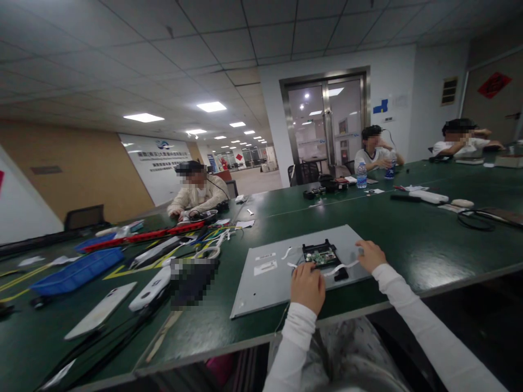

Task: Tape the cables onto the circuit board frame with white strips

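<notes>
A flat grey panel (261,291) lies on the green table in front of me. On it sits a green circuit board (323,257) in a black frame (335,262). My left hand (307,287) is at the near left side of the frame, fingers curled down; its fingertips and anything under them are hidden. A white ribbon cable (342,267) runs from the board area to my right hand (371,256), whose thumb and fingers close on its end over the panel's right edge. A short white strip (287,252) lies left of the board.
To the left lie a blue tray (79,272), a white phone (101,309), a white device (152,287) and tangled cables. A person (200,190) sits across the table; two others sit at the far right. A water bottle (362,175) and a white tool (428,196) stand or lie beyond the panel.
</notes>
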`<move>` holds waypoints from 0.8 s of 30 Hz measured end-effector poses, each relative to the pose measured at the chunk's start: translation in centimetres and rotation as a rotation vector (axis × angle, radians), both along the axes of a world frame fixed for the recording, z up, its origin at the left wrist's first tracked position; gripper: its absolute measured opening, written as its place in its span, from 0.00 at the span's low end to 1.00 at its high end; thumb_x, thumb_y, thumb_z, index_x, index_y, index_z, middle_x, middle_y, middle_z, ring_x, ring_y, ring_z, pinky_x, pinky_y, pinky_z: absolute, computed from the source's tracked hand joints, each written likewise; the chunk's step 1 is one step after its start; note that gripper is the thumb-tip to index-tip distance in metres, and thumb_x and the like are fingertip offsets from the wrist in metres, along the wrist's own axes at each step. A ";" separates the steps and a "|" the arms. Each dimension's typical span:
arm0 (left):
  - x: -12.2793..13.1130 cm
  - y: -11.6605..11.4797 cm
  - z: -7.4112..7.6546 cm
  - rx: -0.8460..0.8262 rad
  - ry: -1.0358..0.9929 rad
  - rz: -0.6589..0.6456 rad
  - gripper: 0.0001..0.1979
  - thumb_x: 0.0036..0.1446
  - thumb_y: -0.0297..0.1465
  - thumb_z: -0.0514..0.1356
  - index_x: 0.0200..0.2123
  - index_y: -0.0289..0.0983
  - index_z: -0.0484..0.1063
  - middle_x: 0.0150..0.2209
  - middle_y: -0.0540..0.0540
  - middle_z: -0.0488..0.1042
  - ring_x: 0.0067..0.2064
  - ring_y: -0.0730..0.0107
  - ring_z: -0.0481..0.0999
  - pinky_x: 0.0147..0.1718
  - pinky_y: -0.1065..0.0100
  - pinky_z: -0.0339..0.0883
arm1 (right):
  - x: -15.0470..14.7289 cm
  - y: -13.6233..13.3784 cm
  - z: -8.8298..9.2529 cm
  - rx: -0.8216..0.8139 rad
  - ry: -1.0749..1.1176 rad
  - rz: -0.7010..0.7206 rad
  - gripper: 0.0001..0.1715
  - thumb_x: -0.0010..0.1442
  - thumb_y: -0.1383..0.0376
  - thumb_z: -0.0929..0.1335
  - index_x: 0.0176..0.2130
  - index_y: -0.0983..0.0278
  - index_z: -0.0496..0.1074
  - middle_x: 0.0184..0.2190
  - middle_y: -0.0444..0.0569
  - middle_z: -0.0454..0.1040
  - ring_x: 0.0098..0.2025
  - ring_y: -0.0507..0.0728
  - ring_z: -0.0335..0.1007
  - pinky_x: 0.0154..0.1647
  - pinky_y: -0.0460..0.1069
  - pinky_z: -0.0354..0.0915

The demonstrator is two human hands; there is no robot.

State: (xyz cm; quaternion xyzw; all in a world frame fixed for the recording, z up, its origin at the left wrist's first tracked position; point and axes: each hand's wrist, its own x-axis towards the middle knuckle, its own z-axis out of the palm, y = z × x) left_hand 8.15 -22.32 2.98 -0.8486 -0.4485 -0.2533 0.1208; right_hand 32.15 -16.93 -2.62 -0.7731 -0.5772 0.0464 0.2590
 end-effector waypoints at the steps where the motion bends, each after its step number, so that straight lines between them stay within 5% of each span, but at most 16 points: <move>1: -0.8 0.4 0.3 0.000 0.002 0.029 0.11 0.54 0.30 0.48 0.36 0.39 0.68 0.41 0.45 0.65 0.46 0.65 0.61 0.46 0.62 0.55 | 0.2 0.0 0.0 -0.027 -0.009 -0.012 0.22 0.47 0.67 0.62 0.45 0.59 0.63 0.45 0.52 0.63 0.46 0.59 0.59 0.42 0.51 0.55; 6: -6.2 3.9 1.1 -0.060 0.093 0.288 0.17 0.54 0.37 0.48 0.44 0.39 0.64 0.46 0.43 0.64 0.49 0.60 0.60 0.47 0.59 0.51 | 0.8 0.1 0.1 -0.144 -0.056 -0.059 0.25 0.50 0.59 0.61 0.49 0.60 0.59 0.46 0.56 0.61 0.48 0.63 0.57 0.40 0.56 0.55; 11: -10.4 8.3 1.1 -0.286 0.228 0.474 0.25 0.51 0.45 0.47 0.50 0.38 0.58 0.51 0.40 0.61 0.51 0.57 0.60 0.48 0.58 0.51 | 0.8 1.5 1.1 -0.279 -0.116 -0.060 0.22 0.53 0.62 0.58 0.48 0.64 0.58 0.43 0.58 0.63 0.46 0.65 0.58 0.39 0.59 0.54; 17: -13.0 11.8 -0.9 -0.369 0.257 0.522 0.26 0.55 0.45 0.39 0.55 0.41 0.51 0.57 0.44 0.51 0.56 0.59 0.52 0.52 0.53 0.43 | 0.0 4.1 1.7 -0.265 -0.179 -0.092 0.20 0.55 0.67 0.55 0.47 0.65 0.60 0.44 0.60 0.62 0.47 0.64 0.57 0.38 0.58 0.53; 24: -13.8 12.3 -2.6 -0.408 0.274 0.486 0.28 0.55 0.46 0.37 0.57 0.43 0.46 0.60 0.45 0.43 0.59 0.60 0.45 0.52 0.53 0.42 | -0.7 4.7 0.3 -0.078 -0.313 -0.164 0.20 0.57 0.69 0.52 0.44 0.65 0.64 0.41 0.61 0.63 0.44 0.62 0.57 0.38 0.55 0.52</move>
